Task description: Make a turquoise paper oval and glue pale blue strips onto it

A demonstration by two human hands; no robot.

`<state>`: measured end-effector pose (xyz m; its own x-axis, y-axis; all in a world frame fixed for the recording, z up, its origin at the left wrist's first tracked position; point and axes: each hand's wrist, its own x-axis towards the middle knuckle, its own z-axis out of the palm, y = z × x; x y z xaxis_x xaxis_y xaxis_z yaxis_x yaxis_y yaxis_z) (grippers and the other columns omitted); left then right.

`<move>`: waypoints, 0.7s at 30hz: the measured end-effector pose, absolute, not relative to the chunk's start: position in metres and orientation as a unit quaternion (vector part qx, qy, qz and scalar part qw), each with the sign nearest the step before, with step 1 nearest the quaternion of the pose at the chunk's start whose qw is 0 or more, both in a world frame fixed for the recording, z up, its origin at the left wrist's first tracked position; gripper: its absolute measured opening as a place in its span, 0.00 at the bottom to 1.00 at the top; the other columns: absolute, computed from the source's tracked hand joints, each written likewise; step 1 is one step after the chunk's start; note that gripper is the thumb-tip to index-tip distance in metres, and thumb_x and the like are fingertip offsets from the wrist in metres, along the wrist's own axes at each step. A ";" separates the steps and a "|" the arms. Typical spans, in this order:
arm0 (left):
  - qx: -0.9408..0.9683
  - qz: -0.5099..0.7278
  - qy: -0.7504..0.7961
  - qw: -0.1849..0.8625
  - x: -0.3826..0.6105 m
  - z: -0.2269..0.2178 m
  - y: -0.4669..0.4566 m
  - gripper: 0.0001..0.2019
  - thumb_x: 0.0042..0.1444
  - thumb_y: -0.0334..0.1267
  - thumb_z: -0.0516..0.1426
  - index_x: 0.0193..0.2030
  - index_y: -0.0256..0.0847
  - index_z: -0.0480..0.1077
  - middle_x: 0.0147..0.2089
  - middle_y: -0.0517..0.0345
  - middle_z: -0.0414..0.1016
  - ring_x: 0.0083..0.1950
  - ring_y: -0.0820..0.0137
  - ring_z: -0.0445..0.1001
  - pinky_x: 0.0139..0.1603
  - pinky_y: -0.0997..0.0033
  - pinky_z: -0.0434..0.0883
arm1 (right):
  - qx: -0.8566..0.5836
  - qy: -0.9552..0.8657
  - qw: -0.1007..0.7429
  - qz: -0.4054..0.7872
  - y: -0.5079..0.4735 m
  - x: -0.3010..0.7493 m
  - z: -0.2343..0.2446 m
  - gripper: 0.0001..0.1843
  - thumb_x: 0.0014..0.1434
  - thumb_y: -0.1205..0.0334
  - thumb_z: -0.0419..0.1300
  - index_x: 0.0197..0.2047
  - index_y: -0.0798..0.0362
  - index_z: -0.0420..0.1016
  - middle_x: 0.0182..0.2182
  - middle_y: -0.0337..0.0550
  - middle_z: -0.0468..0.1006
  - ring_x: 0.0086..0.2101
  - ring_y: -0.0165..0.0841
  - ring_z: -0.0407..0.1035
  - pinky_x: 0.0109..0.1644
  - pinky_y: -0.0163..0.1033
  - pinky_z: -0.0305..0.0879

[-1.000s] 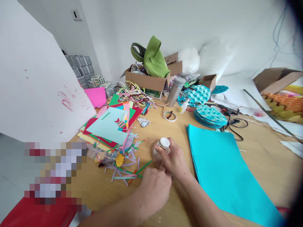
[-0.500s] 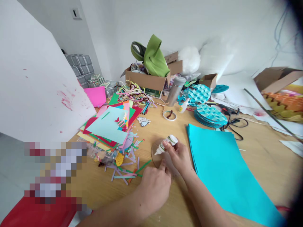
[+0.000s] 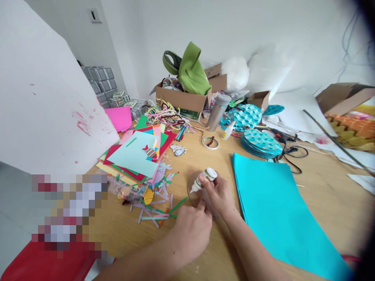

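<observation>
My right hand is wrapped round a small white glue bottle, tilted with its nozzle down and to the left. Under the nozzle, a clear round disc lies on the wooden table, partly covered by both hands. My left hand is curled at the near edge of the disc, with its fingertips on it; the underside of its grip is hidden. Just right of my right hand lies a stack of turquoise paper sheets.
Paper strips and a pile of coloured paper lie to the left. Behind are a tape ring, another glue bottle, a steel flask, turquoise paper lanterns and a cardboard box. A white board stands at left.
My right hand and the glue bottle have shifted slightly left over the disc. My left hand stays at the disc's near edge.
</observation>
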<state>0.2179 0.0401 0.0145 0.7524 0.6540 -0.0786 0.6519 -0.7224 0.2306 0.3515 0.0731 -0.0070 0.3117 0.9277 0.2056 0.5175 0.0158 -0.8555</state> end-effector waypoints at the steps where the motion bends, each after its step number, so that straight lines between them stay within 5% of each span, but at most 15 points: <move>1: 0.929 0.001 0.349 0.123 0.218 0.015 0.040 0.18 0.66 0.34 0.48 0.57 0.32 0.71 0.58 0.39 0.73 0.41 0.58 0.79 0.31 0.61 0.77 | -0.666 -0.544 0.460 0.220 0.073 0.352 -0.007 0.23 0.58 0.40 0.57 0.29 0.54 0.68 0.22 0.41 0.72 0.23 0.31 0.63 0.26 0.35 0.55; 21: 0.928 -0.010 0.348 0.132 0.218 0.020 0.041 0.16 0.66 0.35 0.49 0.54 0.34 0.73 0.57 0.41 0.73 0.41 0.58 0.79 0.30 0.62 0.77 | -0.666 -0.542 0.452 0.242 0.073 0.351 -0.008 0.22 0.58 0.40 0.57 0.31 0.54 0.69 0.25 0.42 0.73 0.26 0.33 0.64 0.29 0.36 0.57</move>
<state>0.2184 0.0405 0.0198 0.7576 0.6433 -0.1103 0.6485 -0.7227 0.2391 0.3507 0.0735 -0.0081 0.2955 0.9403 0.1689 0.5029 -0.0028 -0.8643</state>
